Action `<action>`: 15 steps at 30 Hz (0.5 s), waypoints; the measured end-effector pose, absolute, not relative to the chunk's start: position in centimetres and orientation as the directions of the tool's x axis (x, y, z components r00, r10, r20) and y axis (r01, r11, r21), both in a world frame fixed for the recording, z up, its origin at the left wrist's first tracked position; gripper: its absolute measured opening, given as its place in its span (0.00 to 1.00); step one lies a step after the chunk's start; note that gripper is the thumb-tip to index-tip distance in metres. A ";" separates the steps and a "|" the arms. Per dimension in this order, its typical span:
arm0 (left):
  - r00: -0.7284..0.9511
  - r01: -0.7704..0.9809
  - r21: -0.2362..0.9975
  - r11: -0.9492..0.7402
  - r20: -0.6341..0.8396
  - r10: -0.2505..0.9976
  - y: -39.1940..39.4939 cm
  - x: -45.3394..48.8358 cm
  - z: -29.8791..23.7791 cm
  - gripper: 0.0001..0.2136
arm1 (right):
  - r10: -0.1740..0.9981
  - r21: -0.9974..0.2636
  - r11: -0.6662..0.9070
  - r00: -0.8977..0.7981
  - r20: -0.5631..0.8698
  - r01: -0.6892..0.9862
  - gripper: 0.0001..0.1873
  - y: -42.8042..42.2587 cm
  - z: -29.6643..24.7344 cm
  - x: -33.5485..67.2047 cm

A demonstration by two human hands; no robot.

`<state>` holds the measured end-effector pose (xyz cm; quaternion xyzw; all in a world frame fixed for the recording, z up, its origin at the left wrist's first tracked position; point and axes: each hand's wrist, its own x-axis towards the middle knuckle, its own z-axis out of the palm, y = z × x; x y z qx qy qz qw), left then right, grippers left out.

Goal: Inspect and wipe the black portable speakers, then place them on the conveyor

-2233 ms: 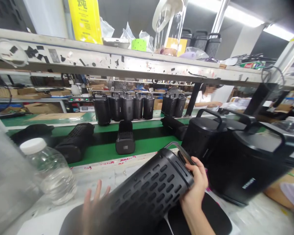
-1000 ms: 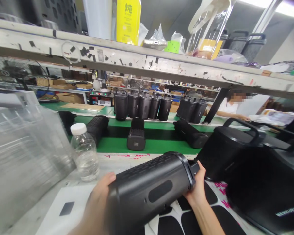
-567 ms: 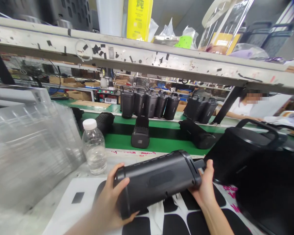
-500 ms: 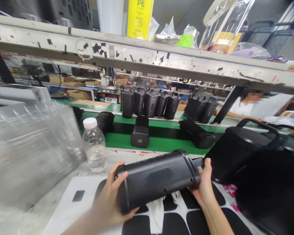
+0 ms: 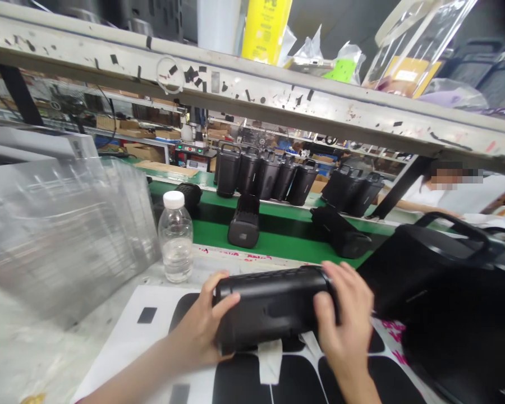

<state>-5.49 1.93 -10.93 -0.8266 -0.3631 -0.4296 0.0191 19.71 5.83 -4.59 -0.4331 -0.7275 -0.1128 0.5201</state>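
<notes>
A black cylinder-shaped speaker point(image 5: 273, 306) lies on its side in front of me, over a white sheet with black pads point(image 5: 235, 381). My left hand point(image 5: 202, 328) grips its left end, thumb over the top edge. My right hand point(image 5: 345, 322) is wrapped over its right end, fingers curled across the top. A strip of white tape point(image 5: 270, 353) hangs below the speaker's middle.
A water bottle point(image 5: 175, 238) stands left of the speaker, beside a clear plastic stack point(image 5: 63, 235). Large black speakers point(image 5: 441, 275) crowd the right. Beyond, a green conveyor point(image 5: 278, 244) carries more black speakers point(image 5: 244, 221). A shelf point(image 5: 252, 101) runs overhead. A person point(image 5: 446, 193) works at far right.
The speaker came down from a tilt to lie level and turned about its axis. My left hand took hold of its left end; my right hand moved from the handle onto the body.
</notes>
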 end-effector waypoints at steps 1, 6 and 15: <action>0.392 0.602 0.248 -0.759 0.737 0.551 1.9 -5.5 -10.9 0.41 | 0.501 -0.150 0.676 -0.301 0.811 0.722 0.34 4.9 -4.5 18.4; 0.388 0.574 0.237 -0.784 0.764 0.515 2.3 -5.4 -11.2 0.43 | 0.430 0.269 0.673 -0.661 0.615 0.689 0.59 2.0 -5.7 12.9; 0.360 0.594 0.291 -0.750 0.738 0.571 2.4 -5.5 -11.4 0.50 | 0.574 -0.061 0.684 -0.484 0.660 0.727 0.36 -2.5 -10.7 13.4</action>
